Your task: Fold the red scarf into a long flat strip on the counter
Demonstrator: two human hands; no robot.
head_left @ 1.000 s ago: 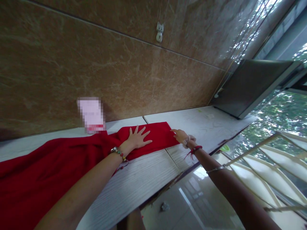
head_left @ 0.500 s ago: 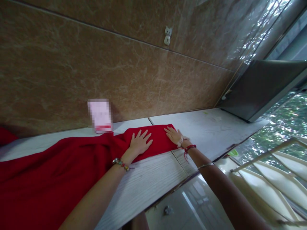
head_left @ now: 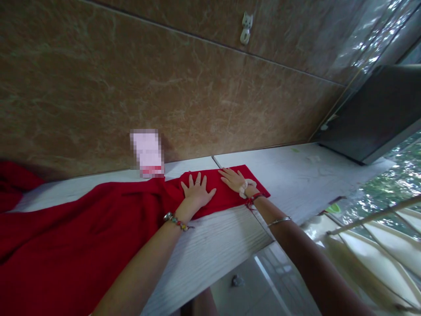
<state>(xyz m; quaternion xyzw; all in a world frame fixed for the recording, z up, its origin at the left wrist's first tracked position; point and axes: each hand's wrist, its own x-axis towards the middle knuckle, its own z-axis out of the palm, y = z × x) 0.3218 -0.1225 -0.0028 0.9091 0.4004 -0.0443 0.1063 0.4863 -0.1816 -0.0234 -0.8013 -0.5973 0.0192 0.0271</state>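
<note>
A large piece of red cloth [head_left: 88, 237] lies over a white wood-grain surface [head_left: 210, 245], wrinkled at the left and flatter where it narrows at the right. My left hand [head_left: 197, 193] rests on this narrow part with its fingers spread wide. To its right, my right hand [head_left: 234, 180] lies flat on the same part near its end, fingers stretched toward the left. Neither hand grips the cloth. Close to the wall stands a blurred pink and white item [head_left: 148, 151], touching the cloth's far edge.
Behind the surface rises a brown marbled wall [head_left: 184, 101] with a white cat-shaped hook [head_left: 246, 28]. A dark box-like object [head_left: 378, 114] stands at the far right. A pale rack [head_left: 371, 245] is beyond the front edge, above a glossy floor [head_left: 259, 281].
The view has shifted, so most things appear farther right. My right hand has slid left over the cloth, toward my left hand, and the cloth's right end now shows beyond it.
</note>
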